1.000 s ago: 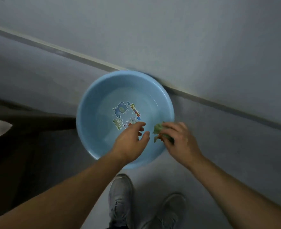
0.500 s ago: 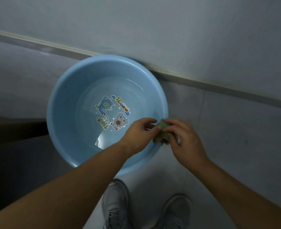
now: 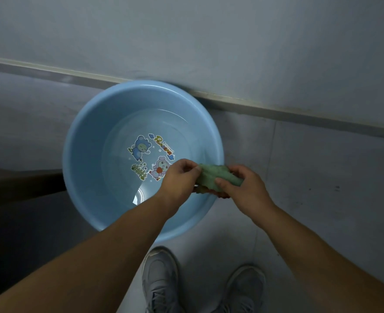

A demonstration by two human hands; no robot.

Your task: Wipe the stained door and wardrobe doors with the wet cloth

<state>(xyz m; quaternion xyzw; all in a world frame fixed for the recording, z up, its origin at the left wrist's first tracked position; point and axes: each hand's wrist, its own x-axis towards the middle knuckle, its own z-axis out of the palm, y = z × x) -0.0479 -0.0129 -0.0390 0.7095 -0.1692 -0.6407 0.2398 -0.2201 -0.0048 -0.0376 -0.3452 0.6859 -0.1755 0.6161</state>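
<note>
Green cloth (image 3: pixel 217 178); blue basin (image 3: pixel 85 141), cartoon print.

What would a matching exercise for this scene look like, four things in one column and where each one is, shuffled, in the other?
1 cloth
2 basin
3 shoes
4 cartoon print

A on the floor, beside the wall
B on the basin's bottom
C held between the left hand and right hand
D on the floor, at the view's lower edge

Pairs: 1-C, 2-A, 3-D, 4-B
</note>
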